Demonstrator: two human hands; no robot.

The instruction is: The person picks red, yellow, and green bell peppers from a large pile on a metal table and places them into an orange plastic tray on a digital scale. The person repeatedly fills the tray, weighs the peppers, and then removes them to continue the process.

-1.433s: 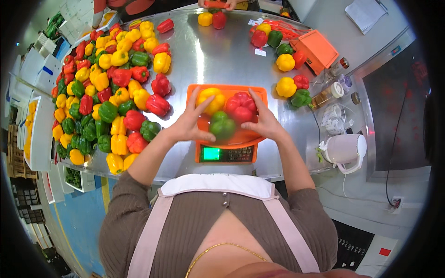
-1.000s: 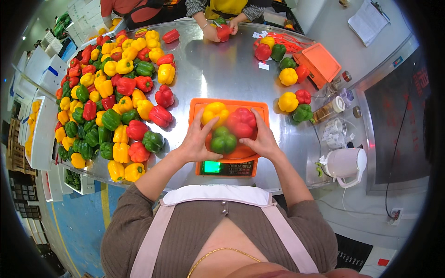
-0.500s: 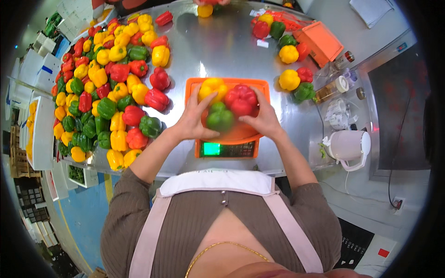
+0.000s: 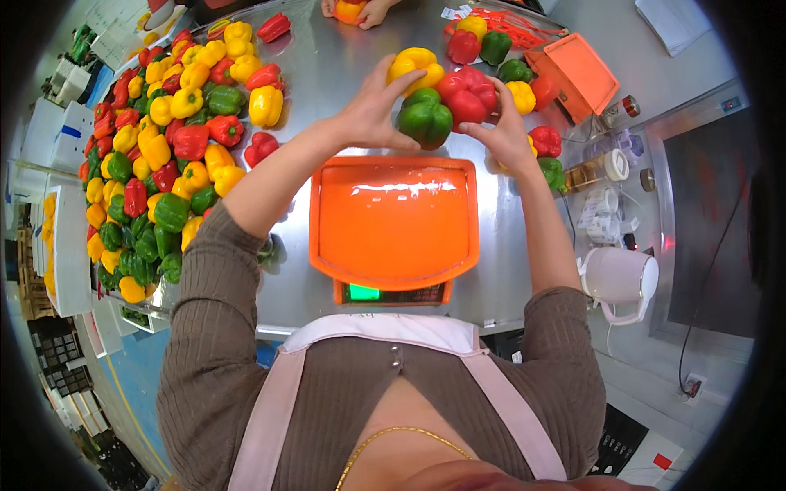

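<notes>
Bell peppers [image 4: 449, 92] (yellow, green, red) sit between the opposed fingers [image 4: 404, 83].

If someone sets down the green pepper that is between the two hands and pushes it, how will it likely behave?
The green pepper would probably rock or roll unevenly, since its body looks rounded but lobed. Its glossy highlights suggest smooth skin, perhaps somewhat slippery. It looks plump and unwrinkled, so it is likely firm rather than floppy.

The left hand [image 4: 372, 113] partly covers the yellow pepper [image 4: 417, 59]; the orange tray [image 4: 393, 225] hides most of the scale [image 4: 409, 295], its keys illegible.
</notes>
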